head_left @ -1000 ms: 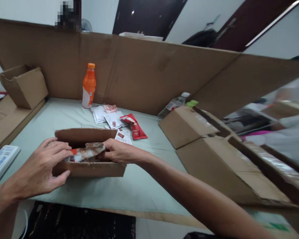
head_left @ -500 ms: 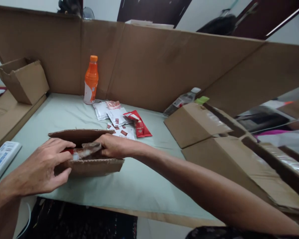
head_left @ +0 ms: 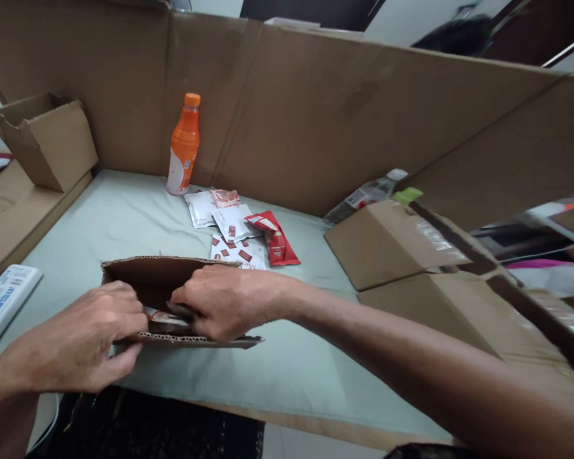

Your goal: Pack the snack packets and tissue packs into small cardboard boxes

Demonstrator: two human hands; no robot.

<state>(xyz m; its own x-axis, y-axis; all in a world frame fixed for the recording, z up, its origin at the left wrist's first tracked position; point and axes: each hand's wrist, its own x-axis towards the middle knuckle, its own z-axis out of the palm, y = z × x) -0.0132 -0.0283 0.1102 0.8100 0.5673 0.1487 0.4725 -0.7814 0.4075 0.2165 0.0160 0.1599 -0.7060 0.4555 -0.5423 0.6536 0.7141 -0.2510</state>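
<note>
A small open cardboard box (head_left: 138, 273) lies near the front edge of the pale green table (head_left: 124, 217). Both hands reach into it. My left hand (head_left: 83, 338) grips the left end of a brown and red snack packet (head_left: 165, 317) inside the box, fingers curled. My right hand (head_left: 224, 299) presses down on the packet's right part, fingers bent over it. Most of the packet is hidden by the hands and the box's front wall.
Behind the box lie several white and red sachets (head_left: 239, 233) and an orange drink bottle (head_left: 184, 145). A clear bottle (head_left: 365, 194) lies by flattened cardboard boxes (head_left: 411, 255) at right. An empty carton (head_left: 48, 140) sits far left, a white device (head_left: 4, 296) near left. Cardboard walls surround the table.
The packet has gone down into the box. My right hand moved over it and pushed it lower. The view tilted downward.
</note>
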